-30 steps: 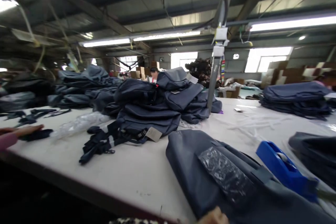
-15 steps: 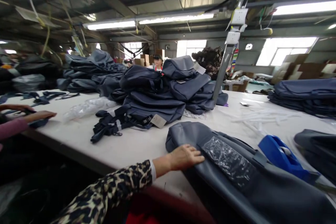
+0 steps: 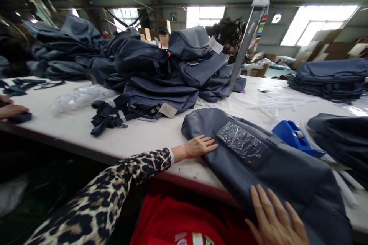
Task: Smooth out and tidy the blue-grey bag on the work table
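Observation:
A slate-grey fabric backpack [image 3: 276, 168] lies flat on the white table [image 3: 138, 139], with a clear plastic sleeve [image 3: 241, 143] on its upper face. My left hand [image 3: 198, 146], in a leopard-print sleeve, rests with fingers apart against the bag's left edge. My right hand [image 3: 273, 218] lies spread on the bag's near end, holding nothing. The bag's lower end is partly hidden by that hand and cut off by the frame.
Behind the bag is a tall pile of similar bags [image 3: 161, 80] with black straps [image 3: 110, 116] and tags. A blue tape dispenser [image 3: 293, 138] stands to the right. A co-worker's hand [image 3: 11, 111] touches a dark strap at far left. A person [image 3: 163, 37] stands beyond the pile.
The view has tilted downward. My right hand has come into view on the near end of the bag, and my left hand has drawn slightly back along the bag's edge.

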{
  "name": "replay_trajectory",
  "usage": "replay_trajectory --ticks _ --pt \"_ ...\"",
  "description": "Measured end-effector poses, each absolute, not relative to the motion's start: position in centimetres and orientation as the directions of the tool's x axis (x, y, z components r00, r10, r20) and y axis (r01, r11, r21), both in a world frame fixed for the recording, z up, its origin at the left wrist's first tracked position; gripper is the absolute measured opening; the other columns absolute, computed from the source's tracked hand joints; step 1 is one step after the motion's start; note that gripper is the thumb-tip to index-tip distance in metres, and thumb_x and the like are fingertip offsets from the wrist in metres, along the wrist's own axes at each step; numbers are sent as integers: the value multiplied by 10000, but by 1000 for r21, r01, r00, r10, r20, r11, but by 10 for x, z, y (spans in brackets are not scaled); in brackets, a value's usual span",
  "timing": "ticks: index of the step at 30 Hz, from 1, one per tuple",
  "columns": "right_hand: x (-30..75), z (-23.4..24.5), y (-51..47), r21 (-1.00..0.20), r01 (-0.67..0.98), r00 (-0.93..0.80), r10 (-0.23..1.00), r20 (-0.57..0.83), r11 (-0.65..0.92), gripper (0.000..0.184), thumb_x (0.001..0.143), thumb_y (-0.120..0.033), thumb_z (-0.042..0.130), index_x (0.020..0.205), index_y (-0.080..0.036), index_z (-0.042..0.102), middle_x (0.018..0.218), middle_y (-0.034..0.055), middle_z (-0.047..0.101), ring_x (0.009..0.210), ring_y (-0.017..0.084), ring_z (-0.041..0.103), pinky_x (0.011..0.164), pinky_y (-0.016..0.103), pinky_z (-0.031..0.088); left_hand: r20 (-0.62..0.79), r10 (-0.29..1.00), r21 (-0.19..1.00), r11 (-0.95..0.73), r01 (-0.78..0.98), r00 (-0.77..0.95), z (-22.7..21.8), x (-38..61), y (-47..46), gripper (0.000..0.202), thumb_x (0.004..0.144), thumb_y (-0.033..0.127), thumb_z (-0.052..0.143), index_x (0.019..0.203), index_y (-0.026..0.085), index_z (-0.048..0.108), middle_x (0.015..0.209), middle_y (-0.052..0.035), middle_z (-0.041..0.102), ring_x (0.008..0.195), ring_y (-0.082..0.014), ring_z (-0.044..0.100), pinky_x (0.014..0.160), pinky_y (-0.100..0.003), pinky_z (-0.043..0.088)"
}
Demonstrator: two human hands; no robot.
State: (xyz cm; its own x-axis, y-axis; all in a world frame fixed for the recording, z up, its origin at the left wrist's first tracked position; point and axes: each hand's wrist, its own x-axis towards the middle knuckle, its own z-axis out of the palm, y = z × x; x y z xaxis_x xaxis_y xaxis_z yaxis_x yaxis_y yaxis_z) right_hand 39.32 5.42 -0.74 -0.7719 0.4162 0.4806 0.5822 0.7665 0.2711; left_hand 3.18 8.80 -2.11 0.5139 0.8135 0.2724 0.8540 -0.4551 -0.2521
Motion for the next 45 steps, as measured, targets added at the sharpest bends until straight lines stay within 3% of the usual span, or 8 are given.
replay_trajectory --ticks 4,11,15,19,27,32,38,45 --pt "355 -16 65 282 567 -793 420 442 774 882 853 -11 384 1612 -195 -24 1464 198 516 1231 385 587 947 590 484 257 816 -271 -453 849 518 -13 39 83 381 1021 141 386 1377 149 520 1341 -164 623 1199 -233 614 908 -361 511" --pt "417 -13 122 427 424 -885 265 384 799 819 860 46 326 1607 -221 121 1443 115 564 1221 271 612 930 458 524 222 859 -275 -398 875 461 4 95 39 334 982 138 419 1271 36 551 1055 -241 688 926 -286 689 689 -349 525" --pt "440 -5 147 397 329 -921 197 337 857 794 856 30 332 1596 -225 199 1461 59 554 1249 211 596 963 387 514 165 844 -165 -486 858 510 23 98 17 808 879 523 651 1528 191 305 1354 -235 578 1170 -361 613 870 -463 530" --pt "433 -5 161 301 319 -921 218 324 899 810 812 33 353 1572 -240 287 1464 38 551 1269 180 581 1003 350 508 70 904 -59 -418 906 422 27 71 19 1199 663 509 865 1584 260 139 1595 -208 326 1430 -417 361 1091 -638 342" --pt "424 6 185 125 325 -918 280 282 937 886 610 4 394 1460 -231 476 1420 37 592 1245 177 602 996 337 540 331 821 -353 -350 868 466 0 54 17 542 973 149 524 1487 252 385 1463 -98 507 1330 -288 462 1156 -611 310" --pt "416 5 185 177 335 -925 288 246 925 823 673 31 397 1452 -222 472 1400 63 608 1218 194 621 972 359 553 311 862 -341 -292 893 401 -9 52 27 350 1011 148 434 1349 164 523 1332 -126 621 1167 -281 600 1004 -507 483" --pt "383 1 145 412 544 -826 378 418 731 651 817 19 424 1449 -129 472 1442 209 537 1184 337 626 924 498 558 279 863 -324 -327 887 420 8 52 37 312 1004 118 427 1289 116 556 1309 -155 645 1128 -250 645 962 -405 510" --pt "377 -5 112 455 337 -921 188 342 824 642 785 38 380 1391 -109 530 1329 149 647 1139 280 663 857 382 604 104 887 -344 -393 853 451 20 72 -31 396 967 151 491 1351 65 529 1334 -218 626 1132 -317 659 881 -426 536"
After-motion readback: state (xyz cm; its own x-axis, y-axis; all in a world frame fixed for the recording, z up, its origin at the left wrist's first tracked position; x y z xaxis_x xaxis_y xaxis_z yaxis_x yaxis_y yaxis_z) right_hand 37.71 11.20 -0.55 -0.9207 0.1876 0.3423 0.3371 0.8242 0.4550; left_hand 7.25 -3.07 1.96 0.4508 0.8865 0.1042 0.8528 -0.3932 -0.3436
